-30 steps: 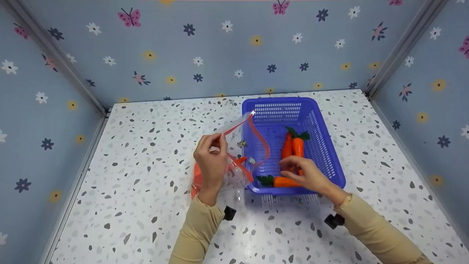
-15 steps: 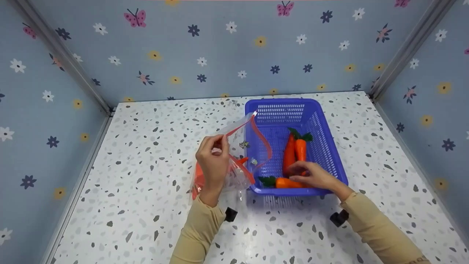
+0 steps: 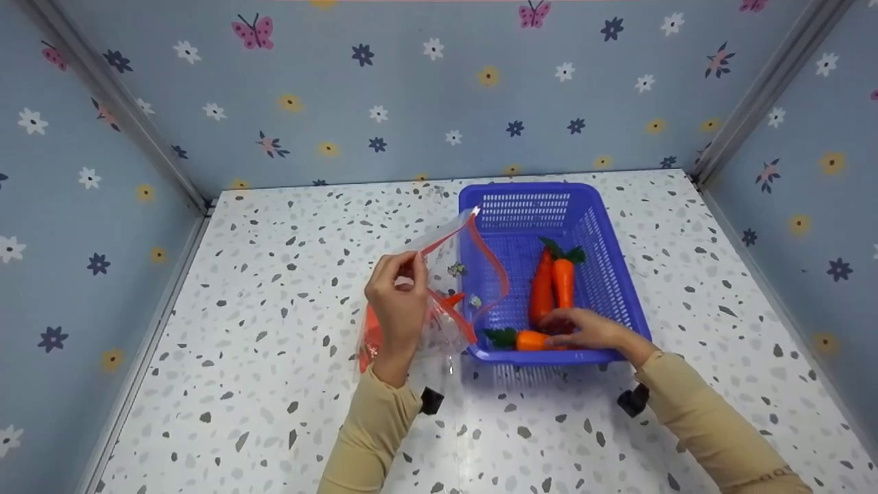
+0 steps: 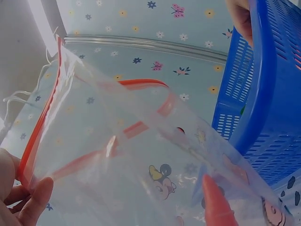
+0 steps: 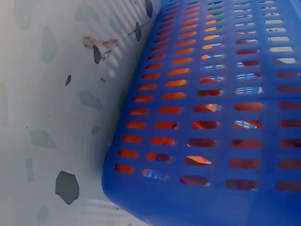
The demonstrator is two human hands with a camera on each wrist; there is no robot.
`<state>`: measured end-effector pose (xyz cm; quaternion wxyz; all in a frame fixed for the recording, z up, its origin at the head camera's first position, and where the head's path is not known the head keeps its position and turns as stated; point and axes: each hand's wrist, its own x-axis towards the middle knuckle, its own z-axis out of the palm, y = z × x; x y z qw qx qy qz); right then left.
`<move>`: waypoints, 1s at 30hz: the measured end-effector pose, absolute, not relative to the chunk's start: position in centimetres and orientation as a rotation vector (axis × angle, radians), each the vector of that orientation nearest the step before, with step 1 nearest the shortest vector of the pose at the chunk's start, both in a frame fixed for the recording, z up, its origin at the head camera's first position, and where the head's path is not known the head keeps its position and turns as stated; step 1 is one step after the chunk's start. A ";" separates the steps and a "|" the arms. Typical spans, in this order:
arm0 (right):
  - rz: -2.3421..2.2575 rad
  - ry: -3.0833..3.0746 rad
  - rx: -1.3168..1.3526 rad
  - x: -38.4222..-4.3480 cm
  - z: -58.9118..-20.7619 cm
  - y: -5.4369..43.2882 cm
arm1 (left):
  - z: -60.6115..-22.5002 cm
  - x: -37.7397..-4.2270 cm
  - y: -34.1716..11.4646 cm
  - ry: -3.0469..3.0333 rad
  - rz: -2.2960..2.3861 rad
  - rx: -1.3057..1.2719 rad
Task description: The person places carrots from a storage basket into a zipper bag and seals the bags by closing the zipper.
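Note:
My left hand [image 3: 398, 295] pinches the edge of a clear zip bag [image 4: 117, 188] with a red seal strip, its mouth gaping toward the basket. Red-orange things lie in the bag; one tapered tip [image 4: 216, 207] shows in the left wrist view. My right hand [image 3: 586, 328] is inside the blue basket [image 3: 621, 274], at an orange carrot [image 3: 529, 340] with green leaves along the front wall. Its thumb overlaps the carrot; I cannot tell whether the fingers grip it. Behind lie another orange carrot [image 3: 563, 278] and a longer, redder tapered vegetable [image 3: 541, 291].
The basket's slotted wall [image 5: 211, 141] fills much of the right wrist view. A speckled white table [image 3: 274, 343] carries everything, with flowered panels [image 3: 411, 82] at the back and both sides. The bag's mouth overlaps the basket's left rim.
My right hand has shifted right and down toward the front carrot, uncovering more of the redder vegetable. My left hand keeps its hold on the bag.

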<state>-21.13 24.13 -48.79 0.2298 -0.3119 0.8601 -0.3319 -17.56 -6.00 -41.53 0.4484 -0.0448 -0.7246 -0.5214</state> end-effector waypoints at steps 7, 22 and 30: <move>-0.831 2.328 -0.783 -21.2 -48.6 24.0 | -41.5 -17.6 -5.9 -1.806 -1.296 -0.105; -0.840 2.305 -0.963 -21.4 -48.5 24.1 | -41.3 -17.6 -5.8 -1.811 -1.289 -0.096; -0.879 2.318 -0.969 -21.3 -47.5 24.2 | -41.3 -17.5 -5.9 -1.828 -1.304 -0.089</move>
